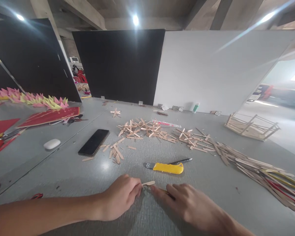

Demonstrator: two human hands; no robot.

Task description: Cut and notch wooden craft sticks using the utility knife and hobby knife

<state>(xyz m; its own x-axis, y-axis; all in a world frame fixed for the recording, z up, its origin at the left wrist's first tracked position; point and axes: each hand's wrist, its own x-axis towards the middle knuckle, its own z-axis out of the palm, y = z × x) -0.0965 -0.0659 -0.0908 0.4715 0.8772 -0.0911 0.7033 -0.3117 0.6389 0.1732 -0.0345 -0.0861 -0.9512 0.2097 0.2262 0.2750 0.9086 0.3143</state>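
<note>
Now, right at the near edge of the scene, a small stick [151, 183] was held low over the table [206, 183], its near end pinched between the thumb and fingers of the left hand [124, 196]. From that pinch the stick was pointed off to the right, its long axis laid almost side to side, with the rounded free end tipped slightly away from the body. And close it was: that free end was set just beyond the fingertips of the right hand [189, 203], the gap between the two hands nearly bridged by it. Whether the stick was touched by the right fingers could not be told. By the left hand, then, the firmer hold was had; in the right, a slim dark-tipped thing [171, 195] was gripped under curled fingers, mostly hidden, so its kind could not be made out. Just beyond, the knife [168, 168] was laid crosswise, roughly in line with the stick, a pen [185, 161] partly covered behind it. Farther off, loose sticks [147, 127] were strewn in a heap.
</note>
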